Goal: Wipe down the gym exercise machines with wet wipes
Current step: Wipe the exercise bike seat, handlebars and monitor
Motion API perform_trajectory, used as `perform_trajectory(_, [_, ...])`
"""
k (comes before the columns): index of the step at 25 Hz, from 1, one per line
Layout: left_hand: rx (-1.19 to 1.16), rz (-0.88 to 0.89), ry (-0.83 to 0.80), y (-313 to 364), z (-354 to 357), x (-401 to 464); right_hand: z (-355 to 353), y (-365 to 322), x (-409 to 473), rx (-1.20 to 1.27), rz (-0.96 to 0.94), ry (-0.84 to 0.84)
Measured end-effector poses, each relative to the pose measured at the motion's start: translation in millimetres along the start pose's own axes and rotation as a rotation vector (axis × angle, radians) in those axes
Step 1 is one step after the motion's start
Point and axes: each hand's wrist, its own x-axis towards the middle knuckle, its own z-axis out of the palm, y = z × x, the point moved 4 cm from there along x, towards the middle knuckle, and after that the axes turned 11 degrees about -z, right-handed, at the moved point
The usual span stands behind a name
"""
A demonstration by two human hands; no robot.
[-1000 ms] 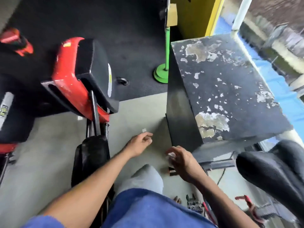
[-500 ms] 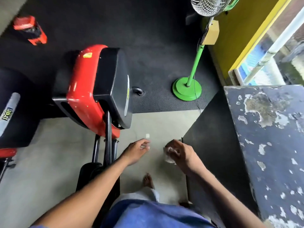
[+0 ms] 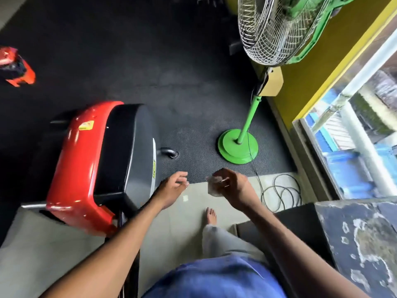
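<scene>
Head view: wipe (image 3: 213, 186) in right hand (image 3: 233, 186)

A green fan (image 3: 277, 29) stands beyond the hands, its base (image 3: 238, 146) on black matting (image 3: 150, 61). A cable (image 3: 281, 192) coils right of them.

Open floor lies ahead of both hands: pale concrete floor (image 3: 53, 254) near the person, dark rubber mat (image 3: 150, 61) beyond. On the left, the red-and-black exercise machine (image 3: 101, 164) closes the way, touching or just beside the left forearm. Ahead on the right stands a green pedestal fan (image 3: 237, 146) (its wire cage (image 3: 268, 29) overhangs at head height). A coiled black cable (image 3: 281, 192) lies near the right hand (image 3: 234, 188). A peeling black block (image 3: 361, 244) walls the right side.
</scene>
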Motion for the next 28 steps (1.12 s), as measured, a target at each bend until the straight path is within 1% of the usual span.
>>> perform_trajectory(3, [0.042, -0.04, -0.022, 36.1, -31.9, 62.3, -23.1, 26.0, 75.3, 0.012, 0.027, 0.081])
perform_trajectory(4, [0.049, -0.041, -0.02, 50.9, -45.9, 81.4, -28.1, 32.9, 100.8, 0.011, 0.031, 0.077])
perform_trajectory(6, [0.053, -0.022, 0.024, 78.2, -76.8, 124.1, -32.5, 42.1, 157.3, -0.006, 0.011, 0.015])
perform_trajectory(8, [-0.011, -0.037, 0.068, 95.8, -109.9, 161.5, -31.5, 45.2, 218.8, 0.009, -0.01, -0.08])
perform_trajectory(10, [-0.055, -0.058, 0.116, 98.9, -139.0, 195.8, -24.0, 44.6, 278.8, 0.006, -0.065, -0.144])
perform_trajectory(13, [-0.11, -0.087, 0.142, 93.6, -179.5, 251.2, -10.8, 43.7, 368.8, 0.025, -0.118, -0.23])
perform_trajectory(15, [-0.16, -0.091, 0.182, 87.9, -212.2, 290.7, -4.4, 36.7, 428.9, 0.006, -0.167, -0.244])
perform_trajectory(17, [-0.167, -0.104, 0.214, 90.9, -252.9, 325.6, -2.7, 29.5, 489.0, 0.005, -0.156, -0.243])
perform_trajectory(21, [-0.156, -0.134, 0.263, 105.4, -333.6, 392.0, 5.6, 28.6, 599.8, -0.032, -0.094, -0.321])
perform_trajectory(23, [-0.171, -0.15, 0.272, 117.1, -374.0, 427.1, 13.0, 32.3, 655.8, -0.045, -0.095, -0.31])
perform_trajectory(28, [-0.208, -0.149, 0.321, 148.6, -450.6, 509.2, 33.0, 39.1, 784.8, -0.086, -0.147, -0.379])
